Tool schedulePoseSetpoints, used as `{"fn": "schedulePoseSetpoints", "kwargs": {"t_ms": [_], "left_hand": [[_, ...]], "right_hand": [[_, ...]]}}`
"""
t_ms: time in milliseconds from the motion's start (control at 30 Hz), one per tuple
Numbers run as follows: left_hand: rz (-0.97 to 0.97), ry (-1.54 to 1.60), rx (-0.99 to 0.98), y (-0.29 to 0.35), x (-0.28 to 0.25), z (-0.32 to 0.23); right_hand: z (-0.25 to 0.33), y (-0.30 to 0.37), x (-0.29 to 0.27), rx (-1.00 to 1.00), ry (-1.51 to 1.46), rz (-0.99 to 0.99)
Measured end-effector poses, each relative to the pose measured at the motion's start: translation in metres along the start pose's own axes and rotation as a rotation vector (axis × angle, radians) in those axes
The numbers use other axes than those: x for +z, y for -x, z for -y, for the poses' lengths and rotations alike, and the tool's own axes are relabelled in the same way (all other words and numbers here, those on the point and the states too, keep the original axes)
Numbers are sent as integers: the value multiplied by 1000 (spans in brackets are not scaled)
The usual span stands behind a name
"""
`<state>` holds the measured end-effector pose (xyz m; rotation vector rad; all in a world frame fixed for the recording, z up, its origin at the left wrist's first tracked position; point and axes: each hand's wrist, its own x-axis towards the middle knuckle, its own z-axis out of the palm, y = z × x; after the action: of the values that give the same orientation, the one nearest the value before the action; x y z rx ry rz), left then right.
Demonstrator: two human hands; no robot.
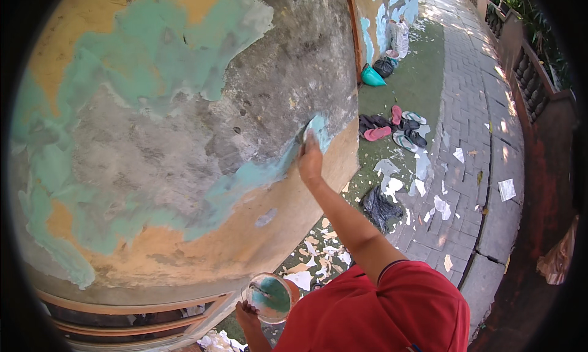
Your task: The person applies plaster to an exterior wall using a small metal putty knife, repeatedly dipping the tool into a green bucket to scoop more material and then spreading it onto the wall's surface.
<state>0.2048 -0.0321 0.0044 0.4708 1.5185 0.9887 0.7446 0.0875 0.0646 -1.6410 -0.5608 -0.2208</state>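
Observation:
My right arm reaches up to the wall, and my right hand [310,160] is closed on a flat putty spreader [314,126]. The spreader lies against the wall [171,143], on a wet light-blue patch near the wall's corner edge. Blue-green filler surrounds a bare grey area in a broad uneven band, over old yellow-orange paint. Low at my side, my left hand [247,316] grips the edge of a bucket [294,291]. Blue-green paste coats the inside of the bucket, and a thin dark stick-like tool rests in it.
Paint flakes [318,248] litter the green ground below the wall. Sandals [404,128], a black plastic bag [381,208], a teal helmet-like thing [372,76] and a white sack [400,39] lie farther along. A paved path [465,186] runs on the right, beside a balustrade [531,76]. An orange-framed vent [135,318] is at lower left.

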Motion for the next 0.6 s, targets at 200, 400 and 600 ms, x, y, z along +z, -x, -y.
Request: {"fn": "schedulePoseSetpoints", "kwargs": {"t_ms": [200,400,600], "left_hand": [[32,4,-15,-4,-5,2],[-11,6,-37,-9,-6,6],[-11,6,-6,-12,-11,10]], "right_hand": [[45,48,-28,-92,-70,97],[-23,-7,-31,32,137,-61],[33,26,5,-155,43,-19]]}}
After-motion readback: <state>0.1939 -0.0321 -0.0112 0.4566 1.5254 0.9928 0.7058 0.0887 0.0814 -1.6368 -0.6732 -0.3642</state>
